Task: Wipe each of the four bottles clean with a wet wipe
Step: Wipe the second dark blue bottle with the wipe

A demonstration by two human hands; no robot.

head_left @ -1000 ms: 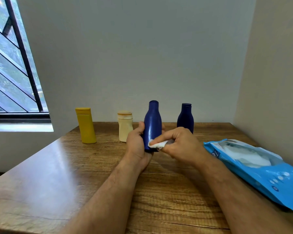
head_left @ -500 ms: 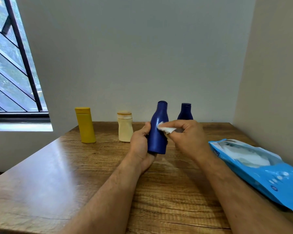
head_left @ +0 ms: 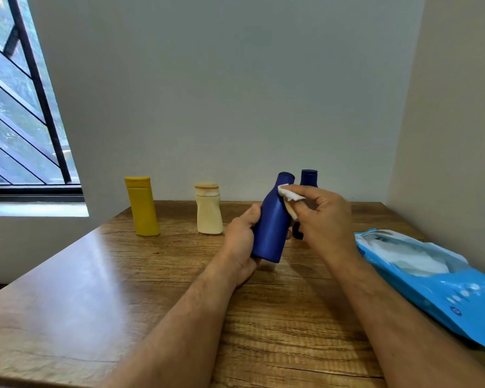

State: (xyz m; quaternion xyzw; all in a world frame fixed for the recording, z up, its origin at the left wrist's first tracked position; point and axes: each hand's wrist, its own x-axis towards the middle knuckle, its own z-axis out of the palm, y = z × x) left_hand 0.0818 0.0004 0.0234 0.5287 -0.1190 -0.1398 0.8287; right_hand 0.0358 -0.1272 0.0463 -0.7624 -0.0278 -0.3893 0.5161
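My left hand (head_left: 242, 242) grips the lower body of a dark blue bottle (head_left: 273, 222), lifted off the wooden table (head_left: 95, 289) and tilted to the right. My right hand (head_left: 321, 217) pinches a white wet wipe (head_left: 289, 194) against the bottle's neck, just below its cap. A second dark blue bottle (head_left: 309, 177) stands behind my right hand, mostly hidden. A cream bottle (head_left: 208, 212) and a yellow bottle (head_left: 142, 207) stand upright near the table's back edge, to the left.
A blue pack of wet wipes (head_left: 437, 278) lies open on the table at the right, white wipes showing. Walls close off the back and the right. A barred window (head_left: 17, 113) is at the far left.
The blue bottle has been lifted and tilted further right. My right hand slid the wipe from the bottle's lower body up to its neck.
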